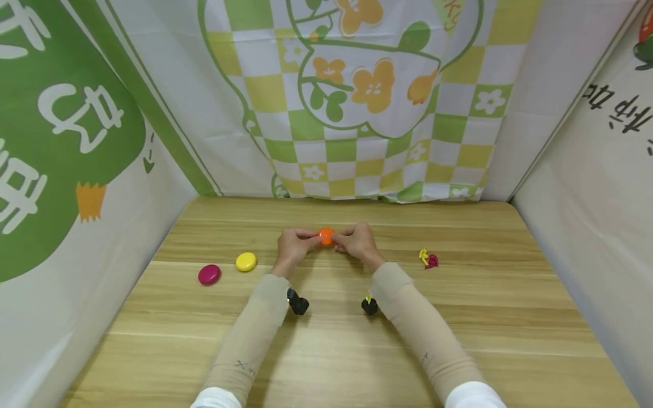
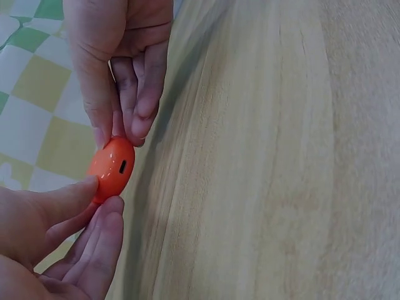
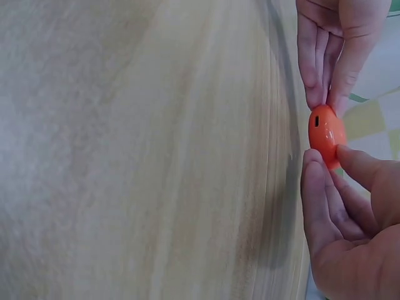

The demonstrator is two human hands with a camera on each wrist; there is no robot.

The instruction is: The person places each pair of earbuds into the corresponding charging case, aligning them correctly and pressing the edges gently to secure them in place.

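A glossy orange case (image 1: pixel 326 236), round and pebble-like, is held between both hands near the far part of the table. A small dark slot shows on its edge in the two wrist views. The left hand (image 1: pixel 294 247) pinches its left side between thumb and fingers; in the left wrist view that hand (image 2: pixel 65 244) is the lower one. From the other side the right hand (image 1: pixel 359 241) pinches it too, seen as the lower hand (image 3: pixel 356 219) in the right wrist view. The case appears closed, with its edge facing the wrist cameras.
Left of the hands lie a round yellow case (image 1: pixel 246 262) and a round magenta case (image 1: pixel 210 275). To the right are small yellow pieces (image 1: pixel 423 256) beside small magenta pieces (image 1: pixel 432 261). A patterned cloth (image 1: pixel 357 153) hangs behind the wooden table (image 1: pixel 326 351).
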